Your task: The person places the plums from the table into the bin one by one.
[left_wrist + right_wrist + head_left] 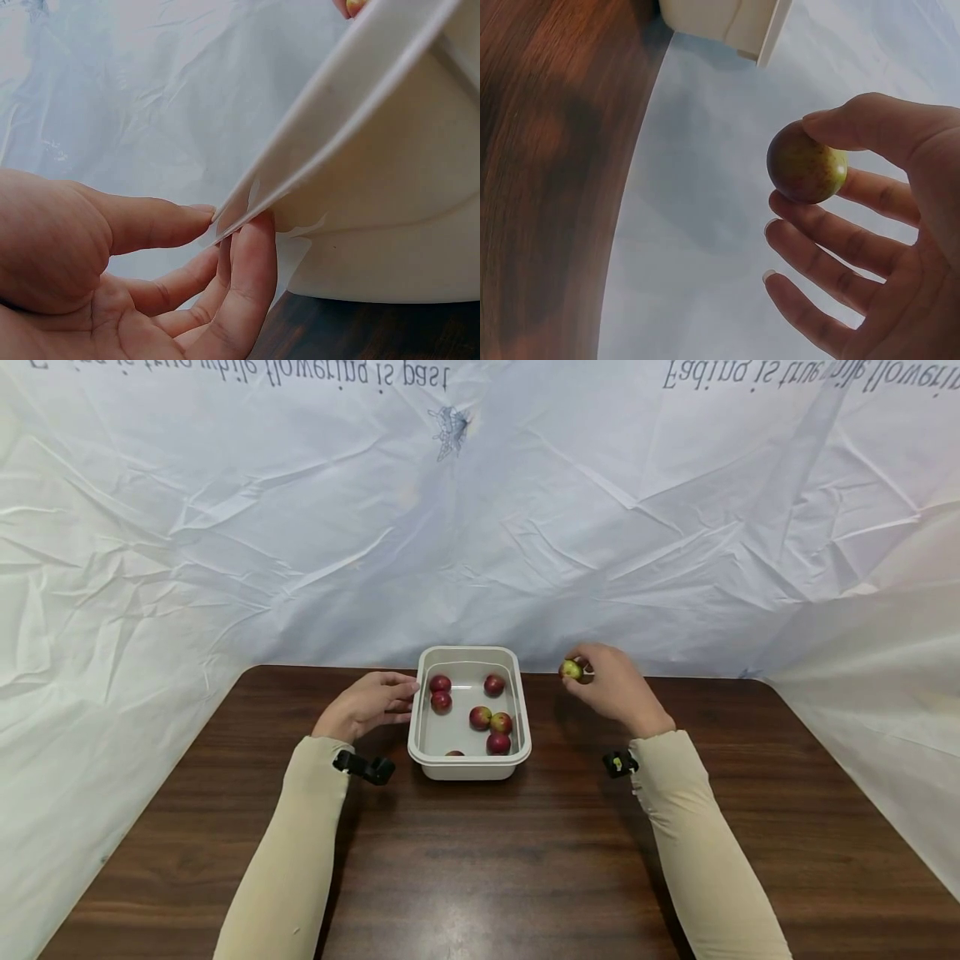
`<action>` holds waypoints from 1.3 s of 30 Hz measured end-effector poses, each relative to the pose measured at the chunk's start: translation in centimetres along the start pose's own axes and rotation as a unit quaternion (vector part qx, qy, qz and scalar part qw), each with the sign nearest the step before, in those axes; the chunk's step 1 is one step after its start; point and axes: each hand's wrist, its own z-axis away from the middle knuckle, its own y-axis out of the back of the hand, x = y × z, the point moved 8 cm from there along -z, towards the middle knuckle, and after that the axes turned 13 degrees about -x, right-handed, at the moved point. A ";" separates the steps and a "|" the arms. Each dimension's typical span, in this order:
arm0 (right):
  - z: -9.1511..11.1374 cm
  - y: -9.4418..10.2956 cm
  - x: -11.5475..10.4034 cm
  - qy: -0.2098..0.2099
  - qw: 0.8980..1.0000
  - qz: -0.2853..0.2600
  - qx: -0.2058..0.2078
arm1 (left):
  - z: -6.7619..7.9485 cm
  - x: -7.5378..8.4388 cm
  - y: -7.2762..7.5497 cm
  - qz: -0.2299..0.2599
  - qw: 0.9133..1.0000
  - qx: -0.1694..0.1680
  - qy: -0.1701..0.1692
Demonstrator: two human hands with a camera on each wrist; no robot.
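Note:
A cream plastic container [469, 762] stands on the table with several red and red-green plums [480, 717] lying apart or touching on its bottom. At its left side my left hand [370, 703] pinches the rim; in the left wrist view the thumb is on the rim's edge and a finger [251, 277] is beneath it. To the right of the container, my right hand [613, 683] holds a red-green plum [804, 163] between thumb and fingertips, above the table's far edge. The other fingers of that hand are spread.
Dark brown wooden table [480, 860] under both arms. A wrinkled white sheet with printed lettering [480, 527] hangs right behind the table's far edge and at both sides. Each wrist carries a small black camera [364, 767] on a strap.

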 end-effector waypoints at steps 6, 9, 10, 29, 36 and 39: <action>0.1 0.2 -1.0 0.009 1.000 0.012 0.003 | -0.1 0.1 0.0 -0.004 1.000 0.000 0.002; 0.1 0.2 -1.4 0.013 1.000 0.012 0.001 | 0.0 0.2 -0.1 -0.004 1.000 0.000 0.003; 0.1 0.2 -1.6 0.013 1.000 0.013 0.001 | 0.0 0.2 -0.1 -0.004 1.000 0.001 0.003; 0.2 -0.2 -4.2 0.059 0.998 0.030 -0.003 | -0.1 0.1 -0.2 0.009 1.000 -0.005 -0.007; 0.3 -0.5 -5.6 0.079 0.996 0.036 -0.007 | -0.1 0.1 -0.2 0.005 1.000 -0.001 -0.003; 0.4 -0.5 -6.1 0.088 0.995 0.035 -0.006 | 0.0 0.1 -0.2 0.002 1.000 0.000 -0.002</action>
